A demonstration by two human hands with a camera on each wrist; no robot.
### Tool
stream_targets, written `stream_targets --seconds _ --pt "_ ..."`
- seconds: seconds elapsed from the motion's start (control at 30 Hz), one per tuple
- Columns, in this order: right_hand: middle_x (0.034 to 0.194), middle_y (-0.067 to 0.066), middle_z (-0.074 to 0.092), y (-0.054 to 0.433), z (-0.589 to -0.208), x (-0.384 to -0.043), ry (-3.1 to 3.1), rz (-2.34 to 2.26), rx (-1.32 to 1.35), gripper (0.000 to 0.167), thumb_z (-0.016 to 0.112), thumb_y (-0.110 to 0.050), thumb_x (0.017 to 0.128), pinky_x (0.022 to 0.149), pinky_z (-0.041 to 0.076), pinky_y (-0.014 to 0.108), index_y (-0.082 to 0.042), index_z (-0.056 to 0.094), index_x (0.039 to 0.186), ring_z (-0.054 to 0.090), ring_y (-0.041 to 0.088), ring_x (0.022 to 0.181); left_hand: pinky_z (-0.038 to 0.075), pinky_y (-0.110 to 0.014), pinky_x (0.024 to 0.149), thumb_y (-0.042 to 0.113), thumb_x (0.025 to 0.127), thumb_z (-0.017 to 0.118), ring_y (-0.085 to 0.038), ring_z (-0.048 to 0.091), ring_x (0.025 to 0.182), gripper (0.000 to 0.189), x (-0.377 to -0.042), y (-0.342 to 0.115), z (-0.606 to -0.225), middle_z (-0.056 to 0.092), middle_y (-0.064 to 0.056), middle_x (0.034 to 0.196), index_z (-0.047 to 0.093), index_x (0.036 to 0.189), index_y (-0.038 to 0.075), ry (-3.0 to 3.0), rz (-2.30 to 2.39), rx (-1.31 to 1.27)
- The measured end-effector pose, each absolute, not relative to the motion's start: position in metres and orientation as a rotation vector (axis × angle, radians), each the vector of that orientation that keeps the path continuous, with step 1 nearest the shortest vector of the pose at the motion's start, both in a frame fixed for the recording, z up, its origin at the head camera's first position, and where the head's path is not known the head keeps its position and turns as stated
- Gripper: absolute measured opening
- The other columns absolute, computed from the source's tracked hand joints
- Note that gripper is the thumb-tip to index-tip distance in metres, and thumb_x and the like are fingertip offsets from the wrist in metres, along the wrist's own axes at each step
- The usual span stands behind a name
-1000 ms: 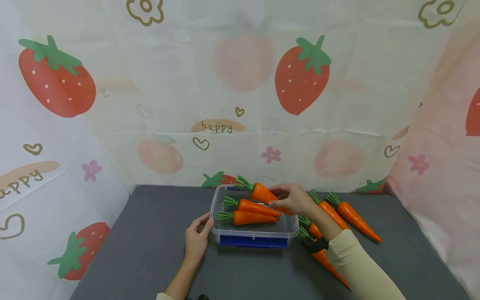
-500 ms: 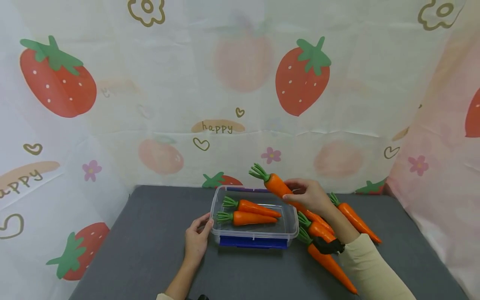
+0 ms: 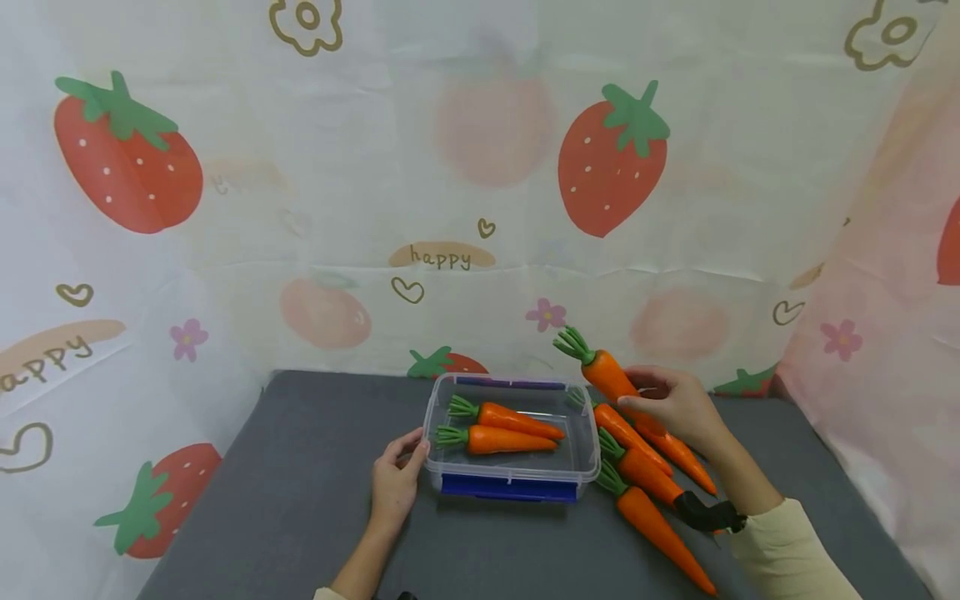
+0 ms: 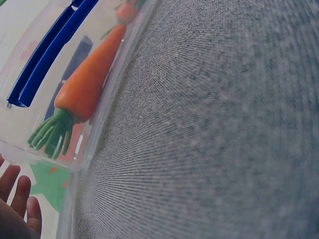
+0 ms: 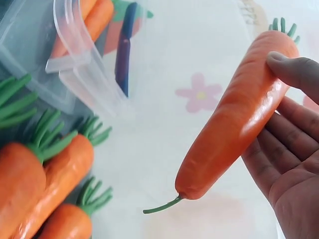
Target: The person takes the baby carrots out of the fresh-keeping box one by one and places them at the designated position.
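My right hand (image 3: 675,408) holds an orange carrot (image 3: 603,375) with green stalks between thumb and fingers, raised above the table to the right of the box. In the right wrist view the thumb lies across this carrot (image 5: 237,117), and a thin green string hangs from its near end. A clear plastic box (image 3: 512,477) with blue clips stands mid-table, two carrots (image 3: 513,438) lying side by side inside, stalks to the left. My left hand (image 3: 395,483) touches the box's left side; the left wrist view shows its fingers (image 4: 21,195) extended beside the box corner.
Several more carrots (image 3: 663,533) lie slanted on the grey table (image 3: 315,492), close to the box's right side and partly under my right forearm. A pale cloth printed with strawberries (image 3: 611,171) hangs behind and along both sides.
My right hand has moved rightward with the carrot, from over the box to above the carrots on the right. My left hand and the two carrots in the box stay put.
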State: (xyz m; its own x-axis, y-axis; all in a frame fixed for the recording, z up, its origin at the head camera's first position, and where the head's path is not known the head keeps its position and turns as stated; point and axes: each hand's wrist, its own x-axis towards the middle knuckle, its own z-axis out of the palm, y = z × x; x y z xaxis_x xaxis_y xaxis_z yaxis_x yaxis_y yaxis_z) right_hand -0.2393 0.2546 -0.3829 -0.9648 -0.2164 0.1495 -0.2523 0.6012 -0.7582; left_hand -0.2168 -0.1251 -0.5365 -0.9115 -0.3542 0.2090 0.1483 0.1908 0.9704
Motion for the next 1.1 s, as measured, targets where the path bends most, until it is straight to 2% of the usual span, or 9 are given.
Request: stream_targets --seconds 0.13,0.27,0.37,0.47,0.53,0.6,0.7,0.8,1.1 --pt "0.126 0.017 0.065 0.269 -0.383 -0.232 -2.768 1.282 0.369 0.053 0.072 -0.035 0.088 0.079 0.056 0.027 -0.008 0.06 0.132 0.065 0.035 0.108 0.048 -0.012 0.075 0.014 0.092 0.068 0.005 0.058 0.086 0.028 -0.216 -0.124 -0.533 0.069 -0.016 0.107 0.07 0.117 0.002 -2.104 -1.758 0.224" --pt "0.125 0.018 0.066 0.283 -0.384 -0.226 -2.748 1.208 0.34 0.05 0.072 -0.032 0.088 0.078 0.054 0.02 -0.008 0.06 0.131 0.066 0.033 0.107 0.048 -0.013 0.073 0.01 0.092 0.066 -0.003 0.06 0.089 0.027 -0.208 -0.121 -0.515 0.069 -0.019 0.107 0.068 0.116 -0.002 -2.119 -1.752 0.219" --pt "0.123 0.019 0.066 0.293 -0.386 -0.221 -2.741 1.143 0.318 0.05 0.072 -0.03 0.088 0.077 0.053 0.017 -0.006 0.061 0.13 0.068 0.015 0.1 0.047 -0.013 0.073 0.007 0.092 0.066 -0.007 0.061 0.09 0.027 -0.202 -0.118 -0.501 0.068 -0.021 0.107 0.068 0.116 -0.005 -2.128 -1.754 0.208" --pt "0.122 0.02 0.066 0.302 -0.392 -0.215 -2.753 1.114 0.27 0.05 0.072 -0.031 0.088 0.075 0.053 0.017 -0.005 0.061 0.129 0.061 -0.008 0.091 0.047 -0.013 0.073 0.007 0.092 0.065 -0.005 0.06 0.089 0.028 -0.198 -0.118 -0.495 0.068 -0.021 0.107 0.067 0.117 -0.004 -2.133 -1.76 0.217" --pt "0.123 0.021 0.066 0.308 -0.396 -0.212 -2.771 1.104 0.221 0.051 0.072 -0.033 0.088 0.074 0.054 0.018 -0.004 0.061 0.129 0.057 -0.015 0.087 0.047 -0.013 0.073 0.007 0.092 0.065 -0.002 0.059 0.088 0.028 -0.197 -0.117 -0.494 0.068 -0.021 0.107 0.067 0.117 -0.005 -2.132 -1.765 0.218" --pt "0.124 0.021 0.065 0.313 -0.401 -0.209 -2.793 1.097 0.178 0.053 0.072 -0.035 0.088 0.074 0.055 0.021 -0.004 0.061 0.129 0.062 -0.007 0.09 0.048 -0.013 0.073 0.008 0.092 0.065 0.0 0.058 0.088 0.028 -0.196 -0.118 -0.495 0.068 -0.021 0.107 0.067 0.117 -0.005 -2.13 -1.768 0.217" --pt "0.125 0.022 0.065 0.32 -0.406 -0.206 -2.832 1.087 0.12 0.056 0.072 -0.038 0.088 0.077 0.057 0.031 -0.003 0.06 0.13 0.069 0.017 0.098 0.048 -0.014 0.074 0.008 0.092 0.065 0.002 0.057 0.088 0.028 -0.196 -0.118 -0.497 0.068 -0.021 0.107 0.067 0.116 -0.004 -2.127 -1.772 0.216" --pt "0.126 0.024 0.063 0.326 -0.41 -0.203 -2.866 1.078 0.093 0.059 0.071 -0.04 0.088 0.081 0.056 0.042 -0.002 0.059 0.132 0.065 0.037 0.106 0.047 -0.014 0.074 0.008 0.092 0.065 0.002 0.057 0.088 0.027 -0.196 -0.118 -0.497 0.068 -0.021 0.107 0.068 0.116 -0.005 -2.128 -1.765 0.22" --pt "0.127 0.027 0.061 0.343 -0.421 -0.201 -2.941 1.046 0.032 0.067 0.07 -0.044 0.087 0.082 0.055 0.047 0.003 0.056 0.133 0.062 0.042 0.11 0.047 -0.013 0.073 0.007 0.091 0.065 0.002 0.057 0.087 0.027 -0.196 -0.116 -0.494 0.069 -0.022 0.106 0.068 0.115 -0.005 -2.123 -1.749 0.218"
